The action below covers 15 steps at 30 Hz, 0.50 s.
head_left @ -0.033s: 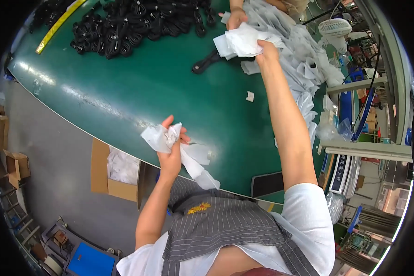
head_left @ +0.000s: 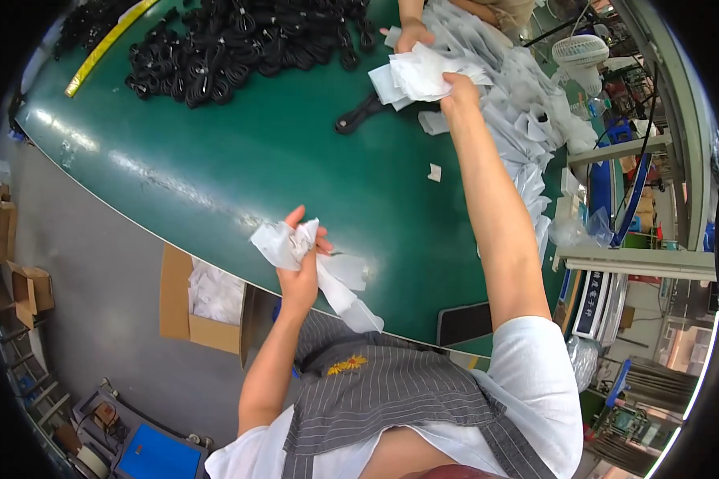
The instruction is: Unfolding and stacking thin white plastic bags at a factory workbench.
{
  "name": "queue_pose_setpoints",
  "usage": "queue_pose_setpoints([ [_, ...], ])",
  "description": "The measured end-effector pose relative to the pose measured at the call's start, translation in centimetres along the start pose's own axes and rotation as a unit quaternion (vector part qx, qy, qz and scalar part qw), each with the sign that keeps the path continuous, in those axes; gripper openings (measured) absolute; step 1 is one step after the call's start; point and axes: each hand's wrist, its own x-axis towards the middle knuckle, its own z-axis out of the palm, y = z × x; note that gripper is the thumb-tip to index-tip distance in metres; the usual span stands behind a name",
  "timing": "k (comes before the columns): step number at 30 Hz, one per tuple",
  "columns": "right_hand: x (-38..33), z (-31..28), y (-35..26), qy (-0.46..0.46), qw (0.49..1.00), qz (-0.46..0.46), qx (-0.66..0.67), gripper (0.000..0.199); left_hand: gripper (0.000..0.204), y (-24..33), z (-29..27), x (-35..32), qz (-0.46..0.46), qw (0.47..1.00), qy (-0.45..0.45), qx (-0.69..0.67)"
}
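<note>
My left hand (head_left: 298,279) is closed round crumpled thin white wrapping (head_left: 284,243) above the near edge of the green table (head_left: 240,152). Its loose strips hang down toward my apron. With my arm stretched far forward, my right hand (head_left: 460,94) grips a stack of thin white sheets (head_left: 421,73), thumb on top. Another person's hand (head_left: 413,37) is at the far side of that stack. A bundled black cable (head_left: 358,116) lies just left of the stack, partly hidden by it. Beside my right forearm spreads a heap of translucent whitish plastic bags (head_left: 507,120).
Many coiled black cables (head_left: 240,48) are piled at the far left, near a yellow strip (head_left: 108,48). A dark flat device (head_left: 465,322) lies at the near edge. A cardboard box (head_left: 216,328) with white scraps stands on the floor. A white fan (head_left: 581,51) and metal frame (head_left: 639,261) are at right.
The view has shifted very slightly. My right hand has moved a little left with the stack; both hands keep their holds.
</note>
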Motion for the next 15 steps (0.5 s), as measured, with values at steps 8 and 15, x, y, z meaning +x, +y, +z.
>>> queue_pose_setpoints([
  [8,-1.4,3.7,2.2,0.129,0.958,-0.199,-0.162,0.042,0.045,-0.6,-0.1,-0.3,-0.013,1.0,0.011,0.021],
  [15,-11.7,-1.9,-3.5,-0.223,0.961,-0.118,-0.111,0.042,0.044,1.4,-0.1,1.1,-0.119,0.99,0.031,-0.071],
])
